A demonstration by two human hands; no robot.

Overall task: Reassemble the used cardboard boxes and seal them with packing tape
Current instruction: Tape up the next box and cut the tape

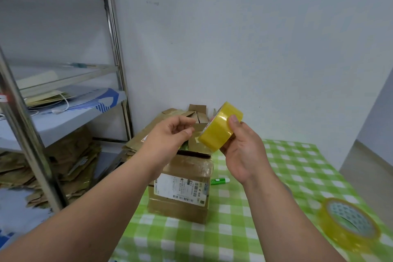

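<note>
1. Hidden/cut off: the second tape roll (348, 226) lies flat on the checked tablecloth (287, 168) at lower right, blurred toward the frame edge; its core pattern is hard to read. Both forearms run out of frame at the bottom.
2. Print on the shipping label (180, 187) is too small to read.
3. Left hand (170, 134): thumb and forefinger pinched together just beside the yellow tape roll (220, 126). It probably holds the loose tape end, but the clear film itself cannot be made out.
4. Right hand (242, 151): fingers curled round the yellow tape roll, thumb across its outer face; roll held tilted in the air above the cardboard box (182, 185).
5. Cardboard box stands on the tablecloth, below and between the hands. A dark gap shows along its top far edge; contents not visible.
6. Green marker (220, 181) lies on the cloth just right of the box, partly behind the right wrist.
7. Flattened cardboard pile (161, 125) behind the box, against the wall, partly covered by the left hand.
8. Metal shelf rack (63, 102) at left: papers and a white cable on the middle shelf, more flattened cardboard stacked beneath.
</note>
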